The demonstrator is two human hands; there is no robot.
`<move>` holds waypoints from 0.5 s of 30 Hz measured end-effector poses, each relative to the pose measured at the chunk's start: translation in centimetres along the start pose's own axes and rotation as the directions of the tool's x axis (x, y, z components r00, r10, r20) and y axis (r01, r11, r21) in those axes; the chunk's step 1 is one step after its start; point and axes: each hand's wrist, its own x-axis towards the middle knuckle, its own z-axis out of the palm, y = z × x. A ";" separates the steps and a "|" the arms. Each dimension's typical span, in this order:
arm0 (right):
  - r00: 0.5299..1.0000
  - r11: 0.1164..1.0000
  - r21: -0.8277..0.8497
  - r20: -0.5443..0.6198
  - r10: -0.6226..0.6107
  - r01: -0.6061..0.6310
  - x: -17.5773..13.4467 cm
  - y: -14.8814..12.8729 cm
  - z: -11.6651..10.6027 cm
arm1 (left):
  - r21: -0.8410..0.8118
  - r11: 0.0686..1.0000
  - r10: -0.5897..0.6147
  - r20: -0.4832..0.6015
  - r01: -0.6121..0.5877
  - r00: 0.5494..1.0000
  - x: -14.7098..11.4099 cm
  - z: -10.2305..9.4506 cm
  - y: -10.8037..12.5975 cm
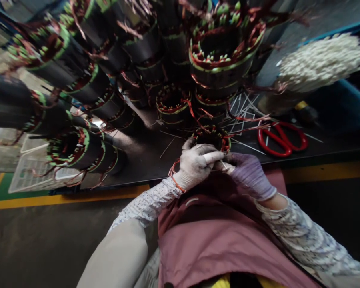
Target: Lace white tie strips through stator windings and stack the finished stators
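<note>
A small motor stator with red-brown copper windings and green slot liners stands at the bench's front edge. My left hand, in a white knit glove, is curled over its near left rim, with the thumb at the side. Close against it, my right hand wears a purple glove with pale fingertips. Its thumb and fingers are pinched together at the near right rim. A short pale strand shows there, but what the pinch holds is mostly hidden. Copper leads trail from the stator at the left wrist and to the right.
Stacked stators crowd the bench behind and to the left. Red-handled scissors lie at right among thin white strands. Beyond them are a bundle of white tubes and a blue bin. A white basket sits lower left.
</note>
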 end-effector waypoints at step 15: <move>0.989 0.942 0.308 -0.096 -0.112 0.137 -3.4 -2.2 -2.5 | 0.082 0.996 0.002 0.206 -0.019 0.979 0.3 -1.7 -0.1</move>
